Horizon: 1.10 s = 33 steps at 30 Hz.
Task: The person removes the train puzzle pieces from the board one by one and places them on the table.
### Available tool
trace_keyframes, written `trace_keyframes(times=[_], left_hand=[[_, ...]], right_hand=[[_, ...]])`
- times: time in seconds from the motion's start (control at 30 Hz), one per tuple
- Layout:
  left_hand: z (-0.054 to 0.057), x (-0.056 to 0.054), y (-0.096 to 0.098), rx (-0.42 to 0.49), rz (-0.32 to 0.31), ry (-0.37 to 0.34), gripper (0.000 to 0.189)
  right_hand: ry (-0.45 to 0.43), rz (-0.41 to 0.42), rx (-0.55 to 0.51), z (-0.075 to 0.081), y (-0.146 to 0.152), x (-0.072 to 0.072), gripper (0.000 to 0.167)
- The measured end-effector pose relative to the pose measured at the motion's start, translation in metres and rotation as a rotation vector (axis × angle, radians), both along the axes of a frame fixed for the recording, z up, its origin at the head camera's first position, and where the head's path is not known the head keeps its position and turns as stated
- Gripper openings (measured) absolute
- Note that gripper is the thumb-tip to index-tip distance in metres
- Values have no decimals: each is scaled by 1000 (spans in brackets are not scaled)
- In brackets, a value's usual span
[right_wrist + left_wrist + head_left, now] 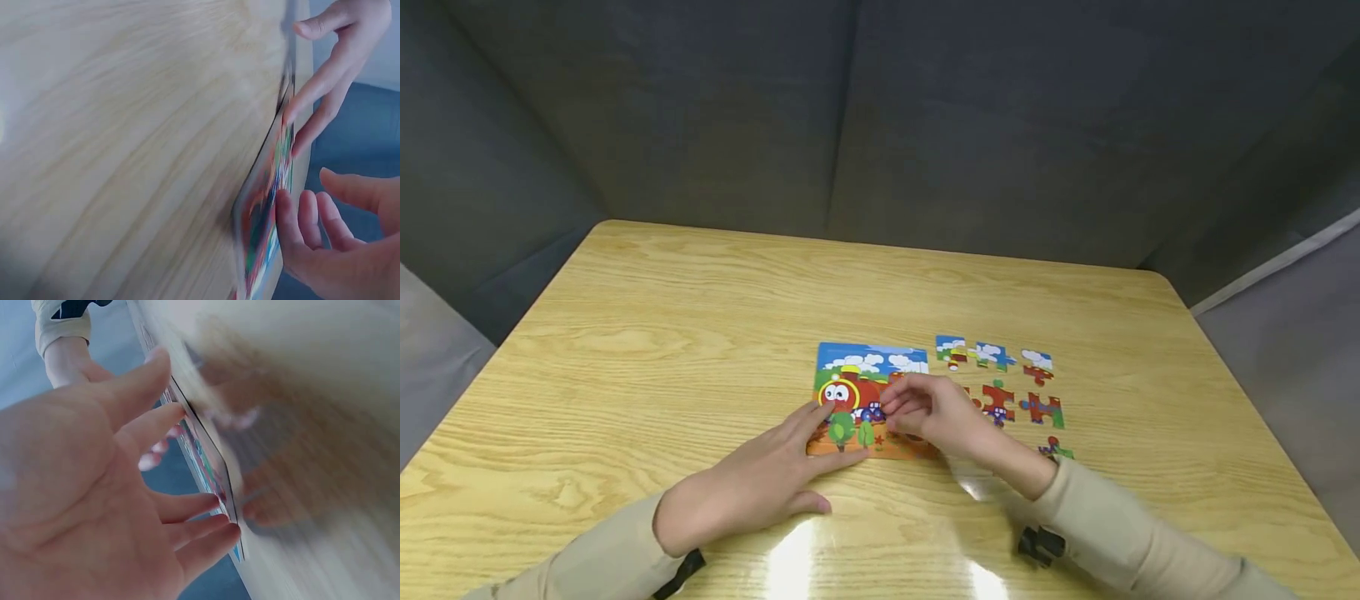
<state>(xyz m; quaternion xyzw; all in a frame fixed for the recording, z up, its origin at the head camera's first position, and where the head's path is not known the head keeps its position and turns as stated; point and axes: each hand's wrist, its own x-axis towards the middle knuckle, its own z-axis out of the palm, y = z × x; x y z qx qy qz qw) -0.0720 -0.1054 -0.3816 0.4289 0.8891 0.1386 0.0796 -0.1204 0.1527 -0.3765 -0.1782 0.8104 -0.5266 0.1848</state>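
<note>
A jigsaw puzzle (pixel 850 352) with a red, smiling train, clouds and trees lies flat on the table. My left hand (pixel 760 471) has its fingers spread, and the fingertips rest on the puzzle's left and near edge. Over the right half of the picture is my right hand (pixel 936 417), its fingers bent loosely with the tips on the puzzle surface. In the right wrist view the thumb of that right hand (pixel 334 234) stands apart from the fingers, and no piece shows between them. The right hand hides part of the train.
Several loose jigsaw pieces lie right of the puzzle, among them a cloud piece (pixel 991 356), a red piece (pixel 997 400) and a red-and-green piece (pixel 1042 408). They sit on a wood-grain table (pixel 700 333), with dark grey cloth (pixel 985 125) hanging behind it.
</note>
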Motion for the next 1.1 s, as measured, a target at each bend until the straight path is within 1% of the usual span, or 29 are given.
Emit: trace_keyframes(times=[0.1, 0.23, 0.37, 0.47, 0.6, 0.73, 0.77, 0.83, 0.93, 0.97, 1.03, 1.1], left_hand=[[-1, 2, -3, -6, 11, 3, 61], [-1, 4, -3, -7, 20, 20, 61], [-1, 4, -4, -29, 43, -19, 60], [0, 3, -4, -44, 49, -33, 60], [0, 2, -4, -51, 48, -43, 61], [1, 2, -4, -60, 50, -50, 62], [1, 2, -4, -60, 48, -48, 62], [2, 2, -4, -61, 45, -37, 62], [2, 2, -4, -61, 37, -19, 62], [2, 2, -4, -59, 37, -20, 63], [2, 2, -4, -60, 36, -24, 63], [1, 1, -4, -61, 42, -38, 64]], right_hand=[[-16, 2, -15, -3, -17, -2, 21], [-38, -7, -3, -3, -30, -2, 21], [-58, -2, 13, -1, -38, -2, 20], [-68, -21, 31, 0, -42, -3, 22], [-29, -61, 81, -1, -44, -4, 33], [69, -66, 133, -4, -48, -4, 43], [104, -57, 147, -4, -49, -4, 42], [181, -39, 178, -6, -51, -3, 34], [264, -1, 207, -9, -53, -3, 16], [275, 10, 207, -9, -53, -3, 11], [265, 17, 196, -9, -52, -4, 7], [220, 17, 167, -6, -46, -6, 7]])
